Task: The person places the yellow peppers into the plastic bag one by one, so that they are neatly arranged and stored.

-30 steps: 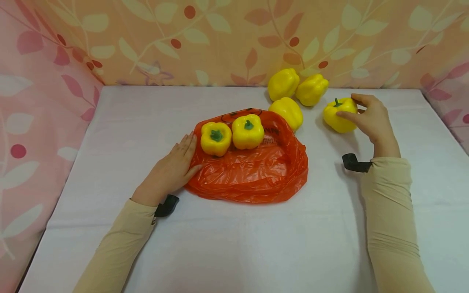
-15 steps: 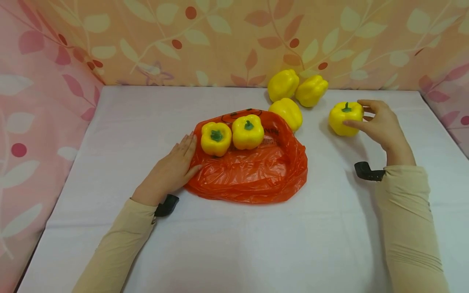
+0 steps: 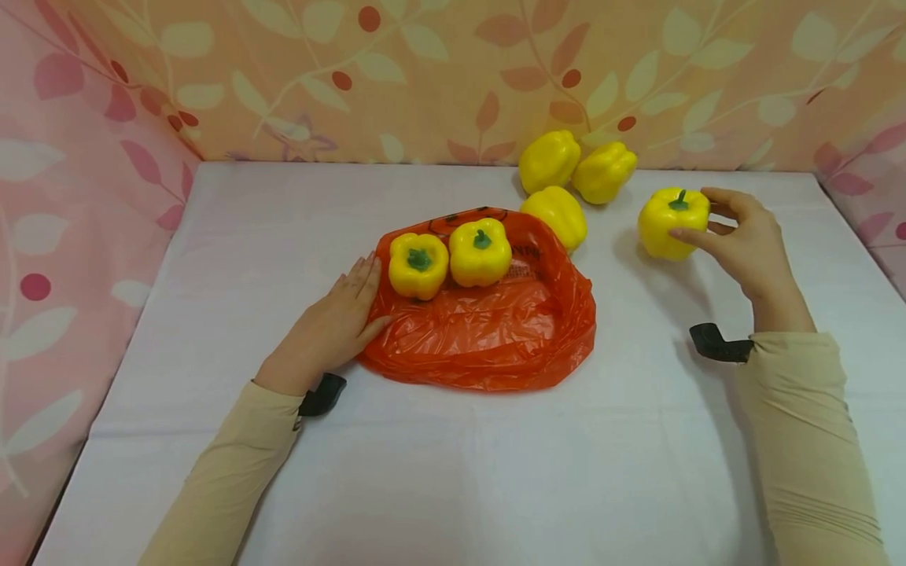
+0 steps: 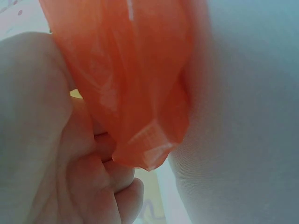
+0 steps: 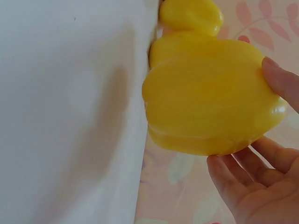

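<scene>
My right hand [image 3: 753,244] holds a yellow bell pepper [image 3: 665,236] between thumb and fingers, its green stem upright. In the right wrist view the bell pepper [image 5: 205,98] is clear of the white table, its shadow cast below. My left hand [image 3: 333,322] lies with straight fingers along the left side of an orange-red plastic bag [image 3: 481,338]. In the left wrist view the bag [image 4: 135,79] hangs in front of the relaxed fingers [image 4: 88,186]. Two yellow bell peppers, one left [image 3: 418,271] and one right [image 3: 481,263], sit stem up on the bag's back part.
Behind the bag's right back edge lies one yellow bell pepper [image 3: 559,216], partly hidden by it. Two more, a left one [image 3: 548,161] and a right one [image 3: 605,173], lie on their sides against the leaf-patterned cloth wall [image 3: 425,79]. White cloth covers the table [image 3: 495,472].
My right hand has shifted to the right with the bell pepper, away from the other bell peppers. The left hand and the bag have stayed in place.
</scene>
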`<state>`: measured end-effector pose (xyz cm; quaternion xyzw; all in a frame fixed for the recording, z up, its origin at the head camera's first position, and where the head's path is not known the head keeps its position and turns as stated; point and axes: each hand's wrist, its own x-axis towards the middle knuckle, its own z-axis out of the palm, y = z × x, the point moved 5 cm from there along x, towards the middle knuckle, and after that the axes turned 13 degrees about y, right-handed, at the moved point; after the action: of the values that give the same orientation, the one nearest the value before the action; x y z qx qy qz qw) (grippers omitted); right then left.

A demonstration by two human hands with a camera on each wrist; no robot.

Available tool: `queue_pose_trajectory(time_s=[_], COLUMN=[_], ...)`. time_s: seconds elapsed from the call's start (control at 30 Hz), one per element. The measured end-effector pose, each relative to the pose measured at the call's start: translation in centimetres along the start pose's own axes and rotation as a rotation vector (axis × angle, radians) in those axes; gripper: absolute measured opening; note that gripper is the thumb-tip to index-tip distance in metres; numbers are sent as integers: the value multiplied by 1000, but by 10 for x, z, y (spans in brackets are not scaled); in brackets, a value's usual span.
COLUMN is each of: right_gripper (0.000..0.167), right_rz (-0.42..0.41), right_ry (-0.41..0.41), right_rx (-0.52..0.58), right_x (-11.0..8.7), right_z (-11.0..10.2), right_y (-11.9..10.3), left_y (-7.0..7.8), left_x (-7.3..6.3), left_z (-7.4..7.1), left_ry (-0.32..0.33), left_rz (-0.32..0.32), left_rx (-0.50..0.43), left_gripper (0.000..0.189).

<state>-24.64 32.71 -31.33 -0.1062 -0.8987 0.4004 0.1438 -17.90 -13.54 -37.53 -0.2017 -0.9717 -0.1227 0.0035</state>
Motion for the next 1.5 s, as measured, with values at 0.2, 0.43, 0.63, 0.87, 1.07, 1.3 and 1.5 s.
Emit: queue_pose_trajectory(time_s=[0.2, 0.43, 0.63, 0.87, 1.07, 1.3, 1.5], right_gripper=[68, 64, 63, 62, 59, 58, 59], right_rz=[-33, -66, -92, -101, -115, -147, -202], right_ry=[15, 6, -1, -24, -59, -118, -149], right_rx=[144, 239, 259, 359, 529, 568, 555], right_x=[-7, -16, -25, -35, -43, -51, -56], right_z=[2, 4, 7, 12, 20, 33, 43], right_y=[-12, -27, -40, -53, -62, -72, -81], left_y=[-1, -1, -1, 0, 0, 1, 1], left_x=[0, 1, 1, 1, 1, 0, 0], left_z=[0, -1, -2, -2, -3, -2, -1], left_ry=[-5, -2, -10, -7, -10, -8, -7], left_rz=[-8, -10, -16, -15, -13, -7, -1], left_rx=[2, -1, -5, -8, -7, -15, -11], left_gripper=[80, 81, 81, 81, 80, 80, 80])
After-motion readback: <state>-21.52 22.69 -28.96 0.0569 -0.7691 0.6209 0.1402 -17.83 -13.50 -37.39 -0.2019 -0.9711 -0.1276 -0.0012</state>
